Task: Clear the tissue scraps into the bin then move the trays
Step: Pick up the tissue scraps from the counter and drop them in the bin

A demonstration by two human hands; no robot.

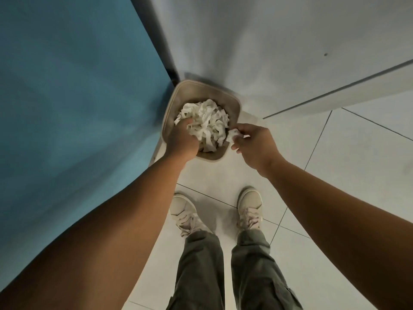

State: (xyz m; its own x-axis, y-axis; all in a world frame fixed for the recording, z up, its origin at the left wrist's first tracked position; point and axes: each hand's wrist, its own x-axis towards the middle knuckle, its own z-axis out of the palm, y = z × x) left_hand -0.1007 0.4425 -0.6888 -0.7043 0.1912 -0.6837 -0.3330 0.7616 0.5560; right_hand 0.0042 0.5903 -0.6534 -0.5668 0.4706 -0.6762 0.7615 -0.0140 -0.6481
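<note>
Over the tiled floor [335, 175], the left hand [182, 139] is gripping tissue scraps [207, 117] in the bin [232, 101] while the right hand [254, 144] is pinching one scrap [233, 134] at its rim.

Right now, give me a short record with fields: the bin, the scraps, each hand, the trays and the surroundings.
bin: beige, in the corner between a blue panel and a white wall
tissue scraps: white strips piled high inside the bin
left hand: over the bin, fingers curled into the pile
right hand: at the bin's near right edge, pinching a small scrap
trays: not in view
shoes: on the tiled floor, short of the bin
</note>
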